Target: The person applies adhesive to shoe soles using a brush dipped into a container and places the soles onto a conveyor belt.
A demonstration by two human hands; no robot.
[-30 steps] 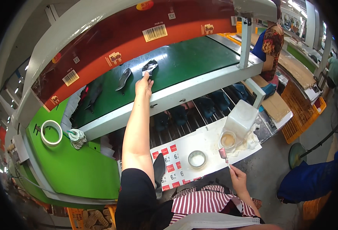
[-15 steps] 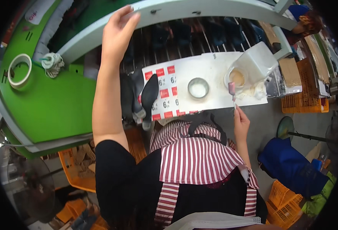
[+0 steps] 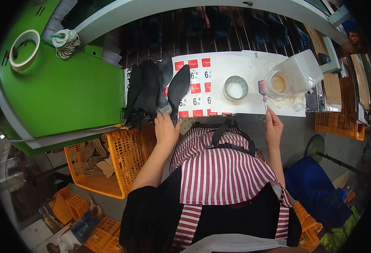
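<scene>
My left hand (image 3: 166, 130) is at the near ends of several black shoe soles (image 3: 145, 88) lying side by side at the table's left. Its thumb and fingers close round the near end of the rightmost sole (image 3: 179, 88); the exact grip is partly hidden. In my right hand (image 3: 274, 126) is a small brush (image 3: 262, 87) with a reddish head and a thin pale handle, held by thumb and fingers. The brush head rests beside a round tub (image 3: 278, 83) of tan liquid. Left of it stands a glass jar (image 3: 236, 88) with white contents.
White paper (image 3: 253, 107) and printed red-and-white paper (image 3: 198, 101) cover the table. A tilted translucent container (image 3: 305, 69) adjoins the tub, with crumpled tissue (image 3: 293, 102) nearby. At left is a green machine (image 3: 76, 92) bearing tape (image 3: 12, 59) and cord (image 3: 65, 43). Orange crates (image 3: 120, 168) stand below.
My left hand has come down from the grey frame to the soles. My right hand stays by the tub with the brush. The whole view has shifted.
</scene>
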